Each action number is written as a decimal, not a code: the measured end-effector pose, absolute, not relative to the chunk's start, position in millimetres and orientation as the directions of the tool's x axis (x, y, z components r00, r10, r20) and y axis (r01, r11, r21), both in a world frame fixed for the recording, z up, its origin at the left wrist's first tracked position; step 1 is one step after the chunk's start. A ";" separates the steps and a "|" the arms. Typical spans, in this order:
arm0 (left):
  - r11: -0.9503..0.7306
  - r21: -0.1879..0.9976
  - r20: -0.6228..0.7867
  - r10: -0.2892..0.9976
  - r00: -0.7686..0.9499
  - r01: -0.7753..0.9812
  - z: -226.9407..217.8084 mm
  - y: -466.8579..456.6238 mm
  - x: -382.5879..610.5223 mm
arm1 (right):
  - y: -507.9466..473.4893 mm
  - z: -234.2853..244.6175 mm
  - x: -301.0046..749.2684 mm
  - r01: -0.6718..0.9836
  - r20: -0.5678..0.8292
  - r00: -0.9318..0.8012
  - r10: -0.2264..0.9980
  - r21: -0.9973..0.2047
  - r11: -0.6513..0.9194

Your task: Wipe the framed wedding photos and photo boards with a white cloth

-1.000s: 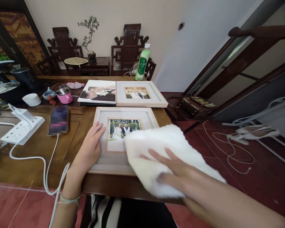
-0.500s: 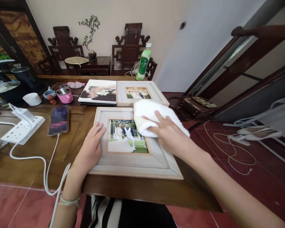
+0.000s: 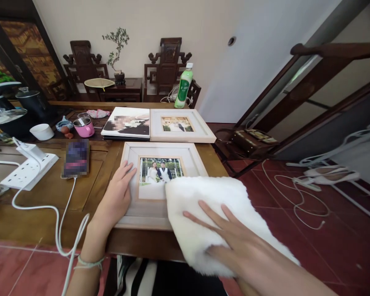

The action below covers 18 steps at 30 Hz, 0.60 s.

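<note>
A pale wooden picture frame (image 3: 148, 214) lies flat near the table's front edge, with a wedding photo (image 3: 156, 170) of two people inside. My left hand (image 3: 119, 191) holds the frame's left side, fingers bent over its rim. Under my right hand (image 3: 225, 230) is a thick, fluffy white cloth (image 3: 216, 191), gripped with the fingers spread over its top. The cloth covers the frame's lower right corner and part of the photo, and hangs past the table edge.
Behind lie a second framed photo (image 3: 203, 127) and a white-edged photo panel (image 3: 126, 119). A green bottle (image 3: 184, 88) stands at the back. To the left are a phone (image 3: 76, 158), a power strip (image 3: 31, 170), white cables and a pink mug (image 3: 84, 128).
My right hand has pulled the white cloth from the frame's upper right down toward me, past the lower right corner. My left hand stays on the frame's left side.
</note>
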<state>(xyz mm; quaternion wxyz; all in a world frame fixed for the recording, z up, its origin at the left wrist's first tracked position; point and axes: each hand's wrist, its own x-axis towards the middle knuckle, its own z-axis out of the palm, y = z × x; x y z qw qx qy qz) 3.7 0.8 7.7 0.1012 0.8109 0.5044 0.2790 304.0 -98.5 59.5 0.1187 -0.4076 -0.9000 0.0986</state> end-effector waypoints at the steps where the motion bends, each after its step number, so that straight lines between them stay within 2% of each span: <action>1: -0.470 0.443 0.346 0.875 0.338 0.763 8.6 0.4 4.1 | -91.9 58.1 299.9 0.720 0.150 -0.631 0.761 -0.253 0.647; 5: -0.449 0.449 0.322 0.888 0.329 0.773 12.2 0.4 5.6 | -44.7 50.3 288.8 0.739 0.180 -0.630 0.756 -0.162 0.654; 10: -0.411 0.458 0.288 0.907 0.306 0.788 14.1 4.4 6.1 | 29.1 50.0 286.3 0.836 0.238 -0.512 0.825 -0.080 0.542; 13: -0.400 0.456 0.284 0.912 0.296 0.795 13.5 6.8 6.3 | 53.6 49.3 282.1 0.861 0.189 -0.494 0.848 -0.030 0.508; 18: -0.404 0.459 0.318 0.906 0.278 0.792 11.0 9.5 5.4 | 34.4 52.3 271.6 0.807 0.067 -0.588 0.806 -0.014 0.590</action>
